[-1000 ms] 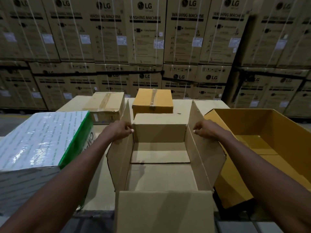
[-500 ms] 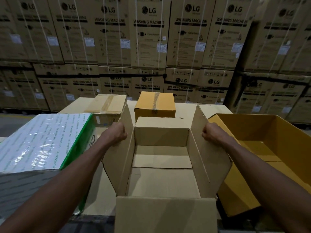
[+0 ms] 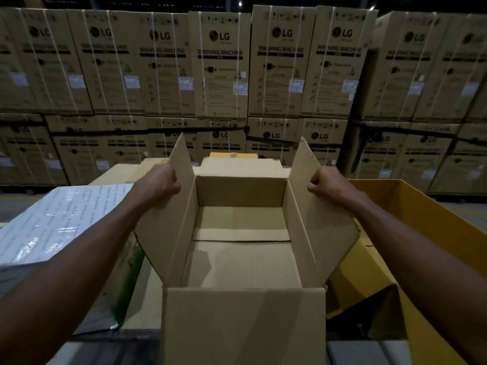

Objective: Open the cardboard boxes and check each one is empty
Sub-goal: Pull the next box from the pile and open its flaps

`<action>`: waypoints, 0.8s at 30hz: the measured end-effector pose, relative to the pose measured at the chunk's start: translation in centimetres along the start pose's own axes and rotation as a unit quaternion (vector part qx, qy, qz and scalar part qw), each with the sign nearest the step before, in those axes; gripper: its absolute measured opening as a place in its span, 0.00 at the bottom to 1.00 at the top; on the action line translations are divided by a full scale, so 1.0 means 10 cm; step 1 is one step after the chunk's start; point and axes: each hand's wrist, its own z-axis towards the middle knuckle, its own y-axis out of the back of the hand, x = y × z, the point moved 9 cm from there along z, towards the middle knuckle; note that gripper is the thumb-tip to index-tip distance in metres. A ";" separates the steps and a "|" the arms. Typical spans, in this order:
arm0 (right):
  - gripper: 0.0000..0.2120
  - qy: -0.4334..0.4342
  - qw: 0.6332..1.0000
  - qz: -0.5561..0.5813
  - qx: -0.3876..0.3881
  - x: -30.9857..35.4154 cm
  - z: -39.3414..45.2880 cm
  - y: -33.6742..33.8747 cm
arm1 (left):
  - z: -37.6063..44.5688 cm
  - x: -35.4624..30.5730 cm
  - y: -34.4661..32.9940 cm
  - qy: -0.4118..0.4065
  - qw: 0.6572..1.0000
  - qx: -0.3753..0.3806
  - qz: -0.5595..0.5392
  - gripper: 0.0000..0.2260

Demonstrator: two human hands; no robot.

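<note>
Boxes fill this big, dim room. At 9 o'clock lies a flat white pack with shiny wrap and a green side. Just past it, at about 10 o'clock, a pale brown box top peeks out.

The left hand is at about 11 o'clock from the middle. Its fingers are curled tight on the edge of the left flap. That flap stands up and leans out to the left.

In the middle sits the open brown box. All four flaps are open. The far flap folds back at 12 o'clock. The near flap hangs down at 6 o'clock. Inside, only the bare cardboard floor shows, with two bottom flaps meeting in a line. Nothing lies in it.

Behind the far flap, the top of a small yellow box with tape just shows.

The right hand is at about 1 o'clock. Its fingers are closed in a fist on the edge of the right flap, which leans out to the right.

At 3 o'clock is a big yellow box, open too, touching the brown box's right flap.

Far back, from 9 to 3 o'clock, stands a wall of washing machine boxes with white straps.
</note>
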 end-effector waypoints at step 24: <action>0.07 0.021 0.997 0.000 -0.080 0.00 -0.39 1.85 | -0.46 -0.88 1.31 -0.039 0.996 -0.074 -0.024 0.06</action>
